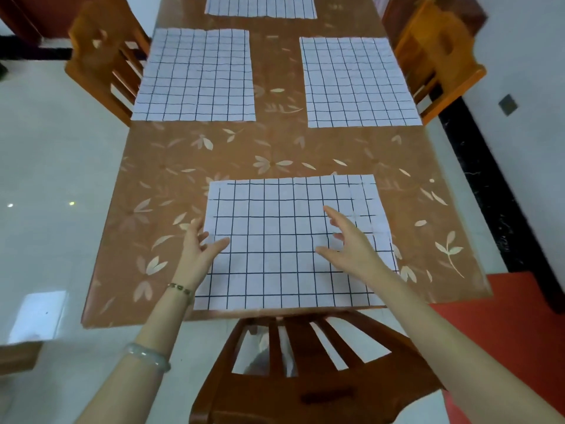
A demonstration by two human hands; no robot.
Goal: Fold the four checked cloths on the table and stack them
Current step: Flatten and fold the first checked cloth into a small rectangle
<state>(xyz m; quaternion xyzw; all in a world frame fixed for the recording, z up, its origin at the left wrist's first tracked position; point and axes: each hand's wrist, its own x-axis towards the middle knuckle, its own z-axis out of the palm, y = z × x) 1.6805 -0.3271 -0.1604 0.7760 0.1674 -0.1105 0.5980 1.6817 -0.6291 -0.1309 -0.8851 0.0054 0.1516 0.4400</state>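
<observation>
Both hands are out front now, fingers spread and loose, holding nothing: the left hand (201, 244) straddles the left edge of the nearest cloth (275, 270), thumb over the checks, while the right hand (348, 244) hangs over the cloth's right half, well inside its border (touching the fabric or just above it, I cannot tell). That nearest cloth lies flat at the near end of the table (275, 148), directly beneath both hands, its long axis running left to right across the body, so each hand has its own end to take. The left hand is the one nearer an edge; the right would need to go outward to reach its side. Beyond them, three more lie flat and unfolded: the left cloth (195, 75) and the right cloth (357, 84) side by side mid-table, well apart from the hands, and the far cloth (260, 6) at the top, partly cut off. My read is that folding has not yet begun, and this near one goes first
</observation>
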